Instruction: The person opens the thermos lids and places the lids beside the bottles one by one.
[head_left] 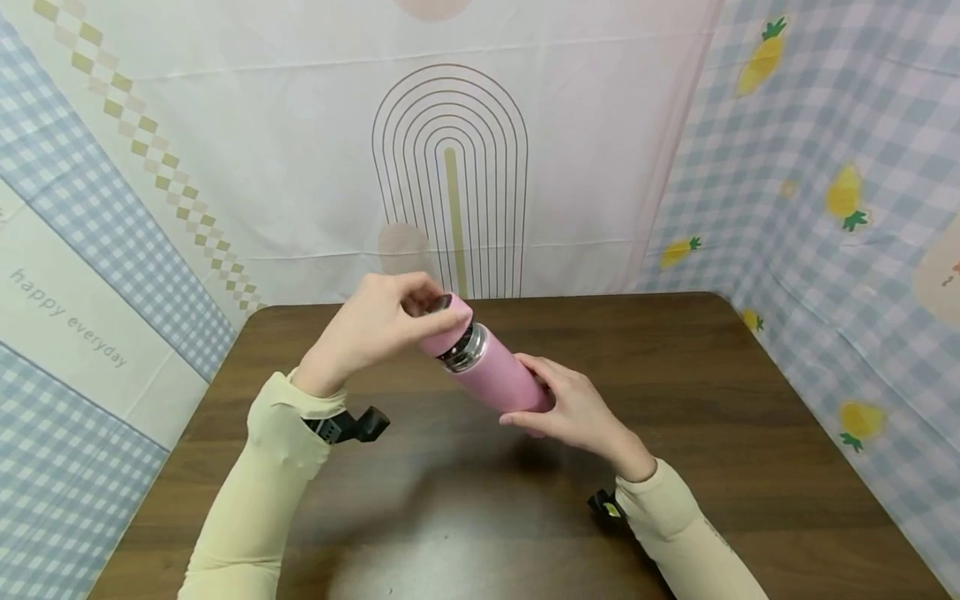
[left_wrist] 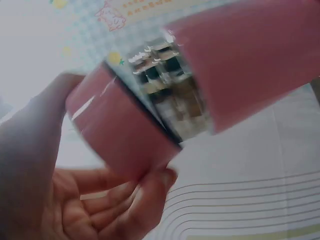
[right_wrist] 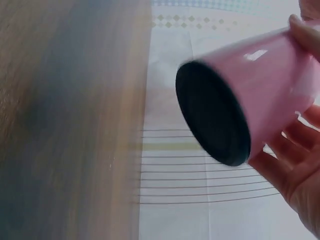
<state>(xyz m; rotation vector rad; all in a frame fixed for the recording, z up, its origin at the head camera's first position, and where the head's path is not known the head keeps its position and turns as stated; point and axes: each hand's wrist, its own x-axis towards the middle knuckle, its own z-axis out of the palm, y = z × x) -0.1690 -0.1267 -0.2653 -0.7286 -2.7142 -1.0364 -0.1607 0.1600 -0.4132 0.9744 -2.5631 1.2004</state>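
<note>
A pink thermos bottle (head_left: 498, 375) is held tilted above the table, its top toward the upper left. My right hand (head_left: 573, 408) grips it near the base, thumb on one side and fingers round the other. With thumb and fingers, my left hand (head_left: 367, 329) holds the pink lid (head_left: 452, 332) at the bottle's top. The left wrist view shows the lid (left_wrist: 120, 125) off the shiny metal neck (left_wrist: 172, 87) and angled to it. A dark round base (right_wrist: 212, 115) faces the right wrist camera.
Beneath the hands lies a dark wooden table (head_left: 675, 375), with a shadow on its surface. Behind it hangs a white cloth (head_left: 585, 167) with an arch pattern. Blue checked cloth (head_left: 810, 275) covers the right side. Small black cameras (head_left: 371, 423) sit at both wrists.
</note>
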